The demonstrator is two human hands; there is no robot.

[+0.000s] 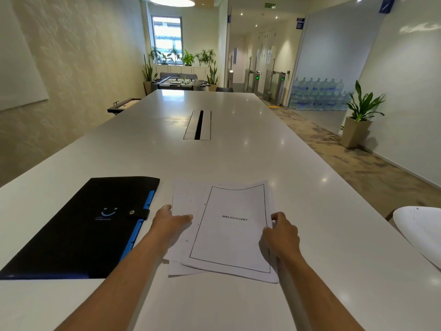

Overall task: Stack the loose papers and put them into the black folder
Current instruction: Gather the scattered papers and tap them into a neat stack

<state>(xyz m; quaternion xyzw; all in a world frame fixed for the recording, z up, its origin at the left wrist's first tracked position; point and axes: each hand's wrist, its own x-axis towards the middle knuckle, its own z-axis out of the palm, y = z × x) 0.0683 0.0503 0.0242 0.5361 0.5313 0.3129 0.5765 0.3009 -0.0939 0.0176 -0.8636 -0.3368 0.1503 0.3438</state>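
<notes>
Flanking the papers (pixel 229 230) — left hand (pixel 170 222) flat, right hand (pixel 282 236) curled.

The folder (pixel 78 225) is black with a bright blue edge strip, a blue smile mark and a silver snap. Just right of the folder, the papers (pixel 229 230) are white; the top sheet has a thin black border and black lettering. The table (pixel 238 158) beneath is glossy white.

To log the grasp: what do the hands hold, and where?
Nothing is lifted: left hand and right hand press the loose papers at their side edges.
</notes>
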